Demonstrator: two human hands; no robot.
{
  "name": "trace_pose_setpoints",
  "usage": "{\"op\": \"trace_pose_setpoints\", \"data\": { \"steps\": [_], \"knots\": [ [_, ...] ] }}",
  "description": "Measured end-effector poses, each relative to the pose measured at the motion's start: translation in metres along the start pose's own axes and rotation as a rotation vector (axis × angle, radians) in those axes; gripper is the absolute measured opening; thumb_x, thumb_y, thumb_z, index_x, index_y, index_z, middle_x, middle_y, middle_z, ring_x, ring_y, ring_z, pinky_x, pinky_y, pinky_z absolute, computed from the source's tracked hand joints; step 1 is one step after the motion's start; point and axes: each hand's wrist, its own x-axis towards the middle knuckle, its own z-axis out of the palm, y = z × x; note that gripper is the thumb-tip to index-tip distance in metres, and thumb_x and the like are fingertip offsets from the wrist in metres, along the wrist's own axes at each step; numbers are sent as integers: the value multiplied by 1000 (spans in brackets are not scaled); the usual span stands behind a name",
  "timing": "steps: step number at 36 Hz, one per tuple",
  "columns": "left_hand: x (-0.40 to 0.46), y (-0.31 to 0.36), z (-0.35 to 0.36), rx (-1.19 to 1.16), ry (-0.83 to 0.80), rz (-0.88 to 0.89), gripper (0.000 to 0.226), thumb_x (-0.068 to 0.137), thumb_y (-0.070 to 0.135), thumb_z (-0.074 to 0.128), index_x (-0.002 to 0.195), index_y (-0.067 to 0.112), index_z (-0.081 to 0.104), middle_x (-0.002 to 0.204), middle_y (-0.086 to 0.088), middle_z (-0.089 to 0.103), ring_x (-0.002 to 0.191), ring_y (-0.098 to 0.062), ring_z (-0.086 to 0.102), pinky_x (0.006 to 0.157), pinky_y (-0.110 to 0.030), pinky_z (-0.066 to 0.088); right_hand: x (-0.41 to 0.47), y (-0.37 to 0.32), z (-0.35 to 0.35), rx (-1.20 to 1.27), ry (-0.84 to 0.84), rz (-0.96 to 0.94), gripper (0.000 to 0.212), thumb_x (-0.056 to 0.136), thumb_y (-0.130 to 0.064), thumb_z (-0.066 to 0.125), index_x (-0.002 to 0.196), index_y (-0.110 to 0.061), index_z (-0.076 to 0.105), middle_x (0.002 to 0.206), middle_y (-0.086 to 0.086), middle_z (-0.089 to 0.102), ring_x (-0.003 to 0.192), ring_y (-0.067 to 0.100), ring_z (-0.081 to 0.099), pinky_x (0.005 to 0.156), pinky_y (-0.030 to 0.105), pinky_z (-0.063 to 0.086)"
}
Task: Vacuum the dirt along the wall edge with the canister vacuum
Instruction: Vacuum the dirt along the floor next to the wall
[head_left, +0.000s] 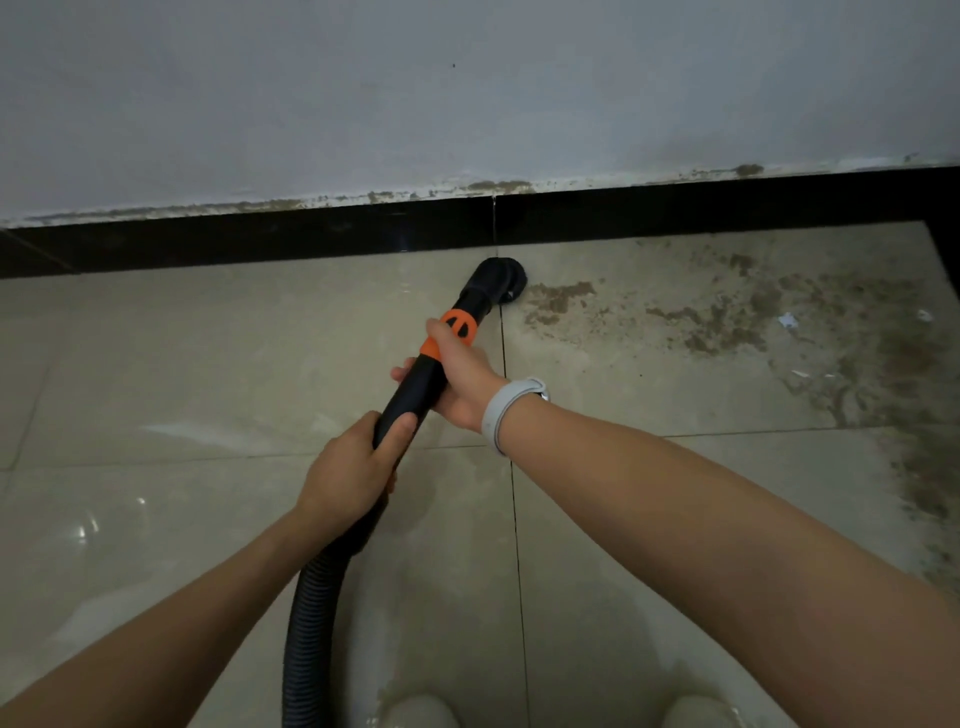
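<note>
We stand over a pale tiled floor that meets a grey wall along a black skirting strip. Our left hand curls round the lower end of the black vacuum tube, thumb lying on top. Our right hand grips the same tube higher up, fingers wrapped just below the orange collar; a grey wristband sits on that wrist. From the left hand the ribbed hose trails back toward six o'clock. At twelve o'clock from the hands the round nozzle rests on the floor just beside the skirting. The dirt lies from one to three o'clock of the nozzle, its nearest brown clump almost touching it, thinning toward the right edge; a few white scraps sit among it.

The risk, we judge, is in the sweep rightward. A tilted nozzle would push the grit ahead rather than lift it, the scraps could block the mouth, and the hose could drag through the dirt by our feet.
</note>
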Motion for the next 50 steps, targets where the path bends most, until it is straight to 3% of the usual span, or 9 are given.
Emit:
{"op": "trace_pose_setpoints", "data": {
  "steps": [5, 11, 15, 20, 26, 31, 47, 50],
  "knots": [
    [-13, 0, -2, -47, -20, -10, 41, 96, 51, 40, 84, 15, 54, 60, -5, 67, 55, -17, 66, 67, -42, 55, -12, 7, 1, -44, -7, 10, 24, 96, -33, 56, 97, -11, 48, 79, 10, 59, 69, 24, 68, 71, 39, 56],
    [-22, 5, -1, 15, -12, 18, 43, 94, 56, 41, 81, 17, 52, 59, -2, 66, 52, -13, 64, 66, -42, 55, -25, 8, -6, -12, 21, -2, 26, 97, -33, 54, 96, -9, 47, 77, 10, 58, 68, 24, 65, 69, 38, 55],
    [-23, 9, 2, 28, 0, 38, 44, 93, 57, 40, 81, 16, 52, 59, -2, 66, 52, -12, 64, 65, -41, 55, -27, 14, -3, -26, 128, -70, 26, 97, -35, 53, 88, -12, 49, 71, 7, 59, 62, 21, 63, 76, 38, 56],
    [-21, 13, 5, 18, -21, 43, 46, 91, 61, 39, 79, 18, 52, 57, 0, 65, 48, -7, 62, 61, -36, 54, -25, 14, -6, -2, 190, -106, 23, 96, -35, 53, 91, -13, 49, 69, 6, 57, 57, 19, 60, 69, 35, 56],
    [-6, 35, 15, -42, -37, 27, 47, 95, 57, 39, 83, 13, 52, 62, -4, 66, 56, -19, 66, 67, -42, 57, -22, -13, -14, 1, 165, -98, 27, 96, -35, 56, 86, -11, 47, 67, 7, 53, 51, 17, 56, 69, 34, 56],
    [-1, 43, 17, -11, -16, 37, 48, 94, 59, 38, 84, 14, 52, 63, -3, 66, 55, -17, 66, 66, -40, 56, -23, -22, -17, 0, 177, -88, 28, 94, -38, 58, 92, -11, 48, 71, 8, 55, 53, 18, 59, 59, 32, 55],
    [-58, -10, 7, 189, -91, 38, 35, 93, 57, 40, 82, 25, 48, 60, 1, 65, 49, -8, 60, 53, -29, 47, -65, 43, -20, -19, 85, 42, 28, 99, -38, 50, 100, -10, 47, 79, 9, 59, 69, 23, 64, 81, 39, 57],
    [-66, -13, 9, 202, -121, 61, 30, 93, 56, 41, 81, 29, 46, 59, 2, 64, 47, -5, 58, 50, -25, 42, -68, 53, -25, -50, 142, 42, 32, 99, -41, 49, 107, -10, 47, 97, 14, 63, 86, 28, 66, 90, 44, 56]
  ]
}}
